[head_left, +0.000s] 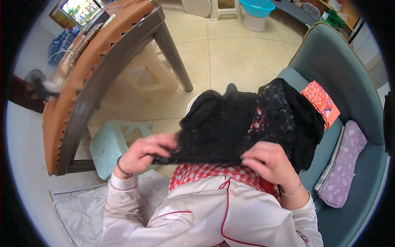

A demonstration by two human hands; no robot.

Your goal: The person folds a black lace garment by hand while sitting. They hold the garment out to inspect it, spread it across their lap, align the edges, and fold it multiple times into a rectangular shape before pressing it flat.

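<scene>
A black lacy garment (pixel 222 123) with a patch of red flowers lies spread over my lap, its right part reaching onto the sofa. My left hand (pixel 150 152) pinches the garment's near left corner, a little blurred by motion. Along the same near edge, farther right, my right hand (pixel 267 160) grips the cloth between thumb and fingers. The edge runs fairly straight between both hands. Beneath it shows a red-and-white checked cloth (pixel 197 173) over my lap. What kind of garment the black one is, I cannot tell.
On the grey-green sofa (pixel 337 70) to the right lie a folded orange patterned cloth (pixel 321 103) and a folded lilac cloth (pixel 345 164). A table (pixel 103 37) with a brown cover stands at left, a pale green stool (pixel 115 144) beside it. A blue basin (pixel 257 7) is at the back.
</scene>
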